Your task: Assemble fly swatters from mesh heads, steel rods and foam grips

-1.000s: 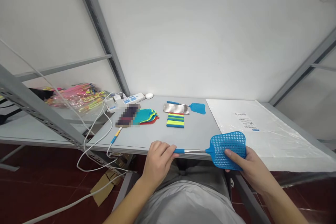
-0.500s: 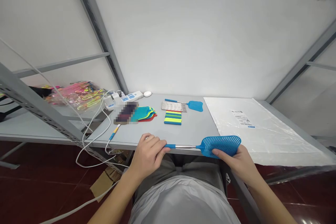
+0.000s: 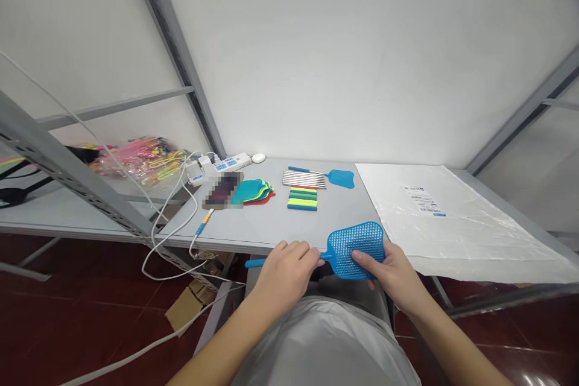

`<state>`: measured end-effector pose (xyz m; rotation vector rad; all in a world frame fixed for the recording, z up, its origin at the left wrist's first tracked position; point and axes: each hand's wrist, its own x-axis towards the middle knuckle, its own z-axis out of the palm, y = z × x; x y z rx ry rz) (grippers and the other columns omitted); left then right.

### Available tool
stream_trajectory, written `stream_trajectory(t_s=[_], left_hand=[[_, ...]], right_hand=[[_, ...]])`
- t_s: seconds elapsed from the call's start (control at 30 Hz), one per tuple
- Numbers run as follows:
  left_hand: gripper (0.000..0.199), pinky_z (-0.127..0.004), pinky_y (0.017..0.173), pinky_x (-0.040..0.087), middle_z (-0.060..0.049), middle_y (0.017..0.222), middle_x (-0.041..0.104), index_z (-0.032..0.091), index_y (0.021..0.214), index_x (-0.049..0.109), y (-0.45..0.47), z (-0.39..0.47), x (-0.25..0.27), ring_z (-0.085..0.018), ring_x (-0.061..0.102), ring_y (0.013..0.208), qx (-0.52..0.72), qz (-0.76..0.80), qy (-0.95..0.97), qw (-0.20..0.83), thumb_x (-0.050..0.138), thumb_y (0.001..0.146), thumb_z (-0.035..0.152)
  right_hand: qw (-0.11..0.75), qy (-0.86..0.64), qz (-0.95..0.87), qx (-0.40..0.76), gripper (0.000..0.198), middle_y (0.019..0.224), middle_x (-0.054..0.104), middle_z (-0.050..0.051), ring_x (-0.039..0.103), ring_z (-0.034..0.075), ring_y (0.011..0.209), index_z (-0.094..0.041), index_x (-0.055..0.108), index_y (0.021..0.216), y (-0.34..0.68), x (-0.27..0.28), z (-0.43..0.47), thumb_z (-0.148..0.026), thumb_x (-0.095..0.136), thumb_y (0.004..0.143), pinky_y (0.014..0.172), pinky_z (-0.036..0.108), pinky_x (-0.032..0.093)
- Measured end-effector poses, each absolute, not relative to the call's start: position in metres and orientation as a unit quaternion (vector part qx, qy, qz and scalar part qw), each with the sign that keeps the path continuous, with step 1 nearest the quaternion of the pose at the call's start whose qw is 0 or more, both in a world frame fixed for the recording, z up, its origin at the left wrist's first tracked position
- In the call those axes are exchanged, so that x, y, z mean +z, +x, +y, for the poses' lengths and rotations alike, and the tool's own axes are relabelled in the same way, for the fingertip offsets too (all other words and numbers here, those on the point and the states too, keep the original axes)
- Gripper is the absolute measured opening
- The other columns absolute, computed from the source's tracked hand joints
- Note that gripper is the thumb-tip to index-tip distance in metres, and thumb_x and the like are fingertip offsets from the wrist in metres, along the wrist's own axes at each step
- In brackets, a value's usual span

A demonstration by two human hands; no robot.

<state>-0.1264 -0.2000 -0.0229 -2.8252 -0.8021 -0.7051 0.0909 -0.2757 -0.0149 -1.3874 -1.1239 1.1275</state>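
A blue fly swatter [image 3: 346, 241] is held crosswise at the table's front edge. My left hand [image 3: 289, 271] is closed round its shaft close to the head, and the blue handle end sticks out to the left. My right hand [image 3: 393, 271] grips the perforated head from the right, thumb on its face. Beyond them lie several coloured handle tubes [image 3: 303, 199], a row of metal rods [image 3: 304, 180] and another blue swatter [image 3: 341, 178]. A fanned stack of swatter heads [image 3: 253, 190] lies to the left.
A white plastic sheet with a label [image 3: 425, 217] covers the table's right side. At the back left stand a power strip [image 3: 233, 162] and a white round object [image 3: 259, 158]. White cables hang over the left edge. Bagged colourful items [image 3: 140, 160] lie on the neighbouring shelf.
My left hand has slid from the handle along the shaft towards the swatter head. My right hand and the head have shifted left, and the head now faces me more squarely.
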Motion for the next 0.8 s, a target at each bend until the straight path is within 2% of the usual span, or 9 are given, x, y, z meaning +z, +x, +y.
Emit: stream_trajectory(t_s=[0.1,0.23,0.3,0.33,0.4,0.5,0.6,0.73,0.8], left_hand=[[0.028,-0.029,0.056,0.027,0.001,0.066,0.053,0.020,0.078,0.056,-0.126,-0.202,-0.020,-0.015,0.050,0.061,-0.221,-0.266,-0.938,0.029,0.039,0.100,0.025],[0.024,-0.026,0.059,0.034,0.002,0.074,0.060,0.022,0.088,0.058,-0.138,-0.192,-0.018,-0.014,0.057,0.068,-0.212,-0.272,-0.937,-0.056,0.038,0.100,0.023],[0.022,-0.025,0.065,0.038,0.001,0.082,0.065,0.023,0.092,0.059,-0.157,-0.178,-0.017,-0.014,0.060,0.074,-0.240,-0.312,-0.915,-0.093,0.038,0.099,0.021],[0.023,-0.024,0.065,0.038,0.001,0.080,0.064,0.022,0.088,0.058,-0.169,-0.171,-0.016,-0.014,0.059,0.072,-0.269,-0.355,-0.890,-0.101,0.037,0.099,0.023],[0.027,-0.025,0.065,0.038,0.001,0.075,0.061,0.021,0.081,0.056,-0.188,-0.158,-0.012,-0.015,0.056,0.069,-0.305,-0.426,-0.845,-0.104,0.038,0.099,0.030],[0.030,-0.024,0.064,0.037,0.002,0.071,0.057,0.021,0.079,0.052,-0.197,-0.155,-0.005,-0.014,0.052,0.066,-0.327,-0.448,-0.822,-0.128,0.037,0.099,0.036],[0.036,-0.025,0.060,0.031,0.003,0.062,0.049,0.021,0.067,0.041,-0.177,-0.169,-0.007,-0.013,0.046,0.059,-0.294,-0.441,-0.838,-0.129,0.037,0.098,0.038],[0.040,-0.028,0.055,0.021,0.003,0.055,0.046,0.020,0.060,0.034,-0.147,-0.189,-0.023,-0.012,0.039,0.052,-0.245,-0.428,-0.862,-0.114,0.043,0.095,0.038],[0.037,-0.029,0.054,0.018,0.003,0.053,0.044,0.019,0.059,0.033,-0.142,-0.194,-0.028,-0.012,0.037,0.051,-0.249,-0.418,-0.866,-0.115,0.047,0.090,0.034]], right_hand=[[0.474,-0.586,-0.487,0.441,0.031,0.057,0.056,-0.003,0.050,0.013,0.051,-0.020,0.060,0.072,0.091,-0.013,-0.278,-0.049,0.066,0.082,0.049,0.027,0.041],[0.480,-0.628,-0.505,0.347,0.030,0.062,0.060,0.000,0.056,0.018,0.060,-0.022,0.062,0.066,0.113,-0.008,-0.279,-0.048,0.067,0.080,0.058,0.032,0.045],[0.544,-0.666,-0.450,0.241,0.032,0.065,0.061,0.002,0.058,0.020,0.064,-0.022,0.060,0.061,0.143,-0.003,-0.280,-0.048,0.068,0.079,0.062,0.035,0.046],[0.597,-0.667,-0.407,0.184,0.031,0.071,0.063,0.004,0.059,0.022,0.070,-0.022,0.059,0.063,0.160,-0.001,-0.282,-0.046,0.067,0.080,0.064,0.037,0.047],[0.710,-0.617,-0.319,0.114,0.021,0.090,0.064,0.007,0.060,0.021,0.075,-0.022,0.061,0.076,0.189,0.001,-0.284,-0.042,0.067,0.082,0.060,0.036,0.045],[0.769,-0.557,-0.262,0.174,0.021,0.101,0.063,0.005,0.059,0.017,0.073,-0.023,0.063,0.088,0.202,-0.006,-0.283,-0.036,0.074,0.076,0.052,0.030,0.044],[0.725,-0.569,-0.279,0.269,0.030,0.086,0.065,0.003,0.060,0.017,0.064,-0.019,0.064,0.088,0.173,-0.024,-0.274,-0.039,0.079,0.069,0.052,0.030,0.050],[0.574,-0.599,-0.441,0.343,0.044,0.108,0.068,0.006,0.065,0.023,0.095,-0.021,0.059,0.118,0.122,-0.043,-0.262,-0.044,0.068,0.082,0.076,0.033,0.056],[0.517,-0.587,-0.509,0.360,0.042,0.108,0.067,0.005,0.065,0.022,0.092,-0.024,0.056,0.122,0.108,-0.044,-0.263,-0.045,0.061,0.087,0.073,0.032,0.058]])
